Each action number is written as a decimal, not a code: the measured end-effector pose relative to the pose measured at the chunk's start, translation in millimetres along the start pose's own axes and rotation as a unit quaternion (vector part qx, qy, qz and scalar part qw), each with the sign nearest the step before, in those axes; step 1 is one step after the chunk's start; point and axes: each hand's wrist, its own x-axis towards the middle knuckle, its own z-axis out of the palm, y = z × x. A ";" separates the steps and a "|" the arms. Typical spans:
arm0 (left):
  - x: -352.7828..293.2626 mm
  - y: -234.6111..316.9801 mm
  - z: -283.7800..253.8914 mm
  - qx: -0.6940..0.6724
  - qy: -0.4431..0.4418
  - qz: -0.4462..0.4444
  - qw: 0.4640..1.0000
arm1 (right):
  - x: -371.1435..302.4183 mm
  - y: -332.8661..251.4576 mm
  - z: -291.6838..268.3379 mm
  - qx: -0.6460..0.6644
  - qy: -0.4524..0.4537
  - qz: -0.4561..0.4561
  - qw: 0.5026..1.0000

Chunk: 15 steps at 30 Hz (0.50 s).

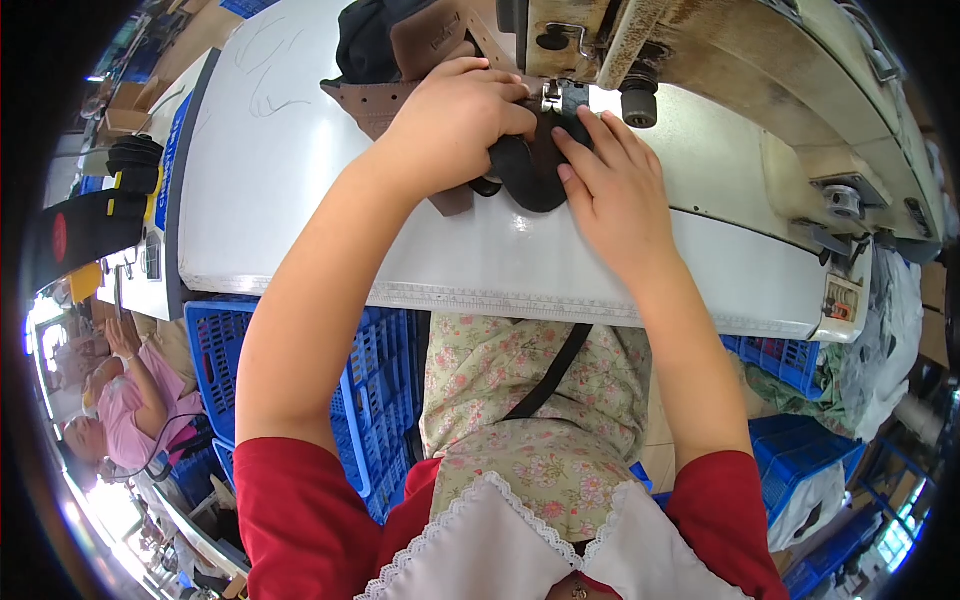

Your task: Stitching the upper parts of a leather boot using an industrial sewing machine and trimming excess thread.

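Note:
Under the presser foot [552,95] of a cream sewing machine [730,70] lies a dark, curved, leather-like piece [532,182]. My left hand [455,125] is closed on its left side, with bent fingers close to the foot. On its right edge rests my right hand [618,190], laid flat with the fingers stretched and a little apart. Brown pieces with small holes [368,105] stick out beneath and beyond my left hand, beside a folded black piece [368,45]. The undersides of the pieces are hidden.
A ruler strip [480,298] runs along the front edge of the white table [270,190]. Blue plastic crates [365,400] stand below at the left, and another blue crate [800,455] at the right. Another person in pink [150,405] sits at the far left.

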 end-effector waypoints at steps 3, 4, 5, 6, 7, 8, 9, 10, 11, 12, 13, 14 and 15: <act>1.9 -3.3 -0.2 -0.004 -0.003 0.004 1.000 | 1.1 -1.0 -2.9 -0.007 0.004 -0.005 1.000; 2.8 -4.1 -0.3 0.001 -0.002 0.004 1.000 | 1.3 -0.7 -3.8 -0.011 0.004 -0.011 1.000; 3.4 -4.6 -0.3 0.005 0.000 0.004 1.000 | 0.9 -0.7 -3.9 -0.011 0.004 -0.010 1.000; 3.9 -4.9 -0.1 0.005 0.000 0.005 1.000 | 0.3 -0.7 -3.6 -0.014 -0.005 -0.019 1.000; 4.1 -5.5 0.1 0.001 0.006 0.009 1.000 | 0.1 -1.0 -3.2 -0.017 -0.015 -0.028 0.999; 4.2 -6.2 0.2 -0.003 0.011 0.013 1.000 | 0.3 -1.2 -2.8 -0.017 -0.014 -0.027 0.999; 3.9 -6.9 0.0 -0.003 0.011 0.014 1.000 | 0.7 -1.4 -2.4 -0.015 -0.010 -0.034 0.999; 3.6 -8.0 0.9 0.002 0.014 0.022 1.000 | 0.8 -1.3 -2.1 -0.013 -0.005 -0.040 0.999; 3.4 -8.9 1.5 0.006 0.018 0.030 0.999 | 0.7 -1.3 -1.6 -0.015 -0.005 -0.038 0.999; 3.4 -9.7 2.2 0.005 0.018 0.033 0.999 | 0.7 -1.4 -0.7 -0.011 -0.001 -0.041 0.999; 4.4 -9.8 2.8 0.007 0.024 0.039 0.999 | 0.4 -0.9 -0.1 -0.008 0.002 -0.043 0.999; 5.6 -10.2 3.0 0.008 0.030 0.045 0.998 | 0.0 -0.4 0.3 -0.011 0.003 -0.040 0.999; 6.3 -10.2 2.8 0.007 0.030 0.050 0.998 | -0.4 0.2 0.5 -0.007 0.006 -0.042 0.999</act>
